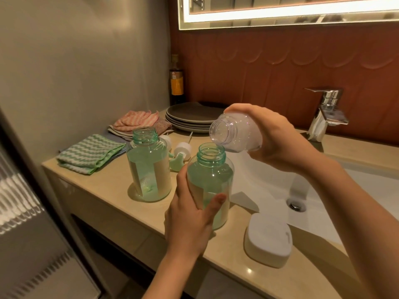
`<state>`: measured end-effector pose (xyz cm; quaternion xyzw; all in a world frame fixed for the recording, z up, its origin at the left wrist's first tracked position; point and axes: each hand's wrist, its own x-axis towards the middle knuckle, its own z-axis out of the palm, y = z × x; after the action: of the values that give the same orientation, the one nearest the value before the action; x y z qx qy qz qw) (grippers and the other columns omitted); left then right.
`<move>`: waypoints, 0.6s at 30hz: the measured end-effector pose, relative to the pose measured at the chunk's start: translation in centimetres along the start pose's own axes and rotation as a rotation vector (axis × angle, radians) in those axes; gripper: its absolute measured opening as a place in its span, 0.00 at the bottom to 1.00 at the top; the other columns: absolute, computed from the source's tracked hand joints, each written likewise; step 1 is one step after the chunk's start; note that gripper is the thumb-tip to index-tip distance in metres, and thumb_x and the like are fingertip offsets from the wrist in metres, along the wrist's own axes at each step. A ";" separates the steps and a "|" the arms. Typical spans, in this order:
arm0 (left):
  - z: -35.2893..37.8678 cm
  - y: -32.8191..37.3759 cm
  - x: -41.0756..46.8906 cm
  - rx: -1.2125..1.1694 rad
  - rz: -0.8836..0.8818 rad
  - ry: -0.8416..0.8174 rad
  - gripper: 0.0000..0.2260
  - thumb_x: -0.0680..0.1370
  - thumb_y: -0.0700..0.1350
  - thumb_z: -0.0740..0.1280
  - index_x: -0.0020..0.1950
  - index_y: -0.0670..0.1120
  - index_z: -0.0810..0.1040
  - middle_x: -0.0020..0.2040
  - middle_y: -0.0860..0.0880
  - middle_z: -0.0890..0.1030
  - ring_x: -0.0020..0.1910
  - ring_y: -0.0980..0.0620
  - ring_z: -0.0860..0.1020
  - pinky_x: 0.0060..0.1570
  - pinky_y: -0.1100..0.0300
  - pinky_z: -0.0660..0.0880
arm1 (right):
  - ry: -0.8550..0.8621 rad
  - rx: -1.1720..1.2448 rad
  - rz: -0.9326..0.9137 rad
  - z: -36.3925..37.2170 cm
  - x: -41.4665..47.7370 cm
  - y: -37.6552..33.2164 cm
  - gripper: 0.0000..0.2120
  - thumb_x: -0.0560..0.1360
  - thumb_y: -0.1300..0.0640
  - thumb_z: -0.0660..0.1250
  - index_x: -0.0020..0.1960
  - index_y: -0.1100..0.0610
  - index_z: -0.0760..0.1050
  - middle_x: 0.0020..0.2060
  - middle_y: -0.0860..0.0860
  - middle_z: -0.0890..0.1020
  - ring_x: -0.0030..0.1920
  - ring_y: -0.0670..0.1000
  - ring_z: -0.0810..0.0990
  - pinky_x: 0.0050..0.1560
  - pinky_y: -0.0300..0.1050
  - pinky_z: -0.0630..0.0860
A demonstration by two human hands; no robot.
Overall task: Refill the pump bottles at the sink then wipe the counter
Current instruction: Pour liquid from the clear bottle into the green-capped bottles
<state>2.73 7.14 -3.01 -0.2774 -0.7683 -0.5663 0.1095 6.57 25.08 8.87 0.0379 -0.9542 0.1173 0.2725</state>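
Two green glass bottles stand uncapped on the beige counter (112, 203). My left hand (190, 219) grips the nearer green bottle (210, 180) by its lower body at the sink's edge. My right hand (276, 139) holds a clear refill bottle (233, 133) tipped on its side, its open mouth just above the nearer bottle's neck. The second green bottle (149, 167) stands to the left, untouched. Two white pump heads (182, 151) lie on the counter behind the bottles.
A green striped cloth (90, 154) and a pink folded cloth (136, 121) lie at the back left. Stacked grey plates (190, 117) and a dark bottle (176, 83) stand by the wall. White sink (269, 186), chrome tap (326, 113), white soap box (267, 240) on the right.
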 end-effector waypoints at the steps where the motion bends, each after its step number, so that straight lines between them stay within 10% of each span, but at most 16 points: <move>1: 0.0 0.0 0.0 -0.003 0.003 0.002 0.42 0.61 0.81 0.51 0.70 0.61 0.55 0.63 0.55 0.76 0.59 0.51 0.76 0.55 0.50 0.74 | 0.001 -0.008 0.001 0.0 0.0 0.0 0.42 0.63 0.68 0.75 0.70 0.45 0.63 0.63 0.49 0.73 0.61 0.50 0.70 0.59 0.49 0.72; 18: 0.2 -0.3 0.0 -0.057 0.022 0.013 0.37 0.66 0.79 0.45 0.69 0.61 0.57 0.62 0.56 0.77 0.57 0.51 0.77 0.51 0.47 0.76 | 0.037 -0.134 -0.059 -0.3 0.1 -0.4 0.40 0.63 0.67 0.75 0.69 0.49 0.65 0.62 0.52 0.74 0.61 0.55 0.72 0.61 0.56 0.68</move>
<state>2.64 7.24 -3.31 -0.2850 -0.7479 -0.5888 0.1129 6.67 24.74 9.31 0.0455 -0.9533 0.0459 0.2952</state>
